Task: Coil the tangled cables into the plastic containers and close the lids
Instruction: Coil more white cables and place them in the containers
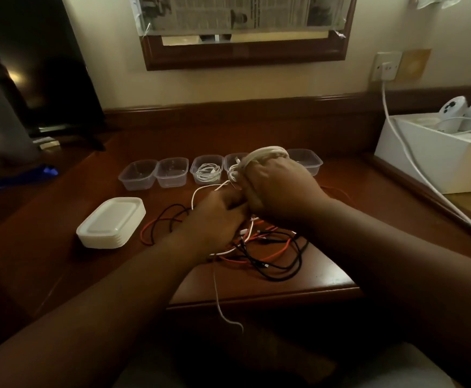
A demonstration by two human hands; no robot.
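Observation:
A white cable (266, 154) is wound in loops around the fingers of my right hand (277, 187), which is raised over the desk. My left hand (214, 217) sits just below and left of it and pinches the loose run of the same cable. One end hangs off the desk's front edge. Under both hands lies a tangle of red, black and white cables (270, 253). Several clear plastic containers (139, 175) stand in a row behind; the middle container (206, 169) holds a coiled white cable. A stack of white lids (112, 222) rests at the left.
A white box (436, 163) with two white controllers stands at the right, and a white power cord (413, 161) runs from a wall socket across it. A dark screen stands at the back left. The wooden desk (256, 284) ends just in front of the tangle.

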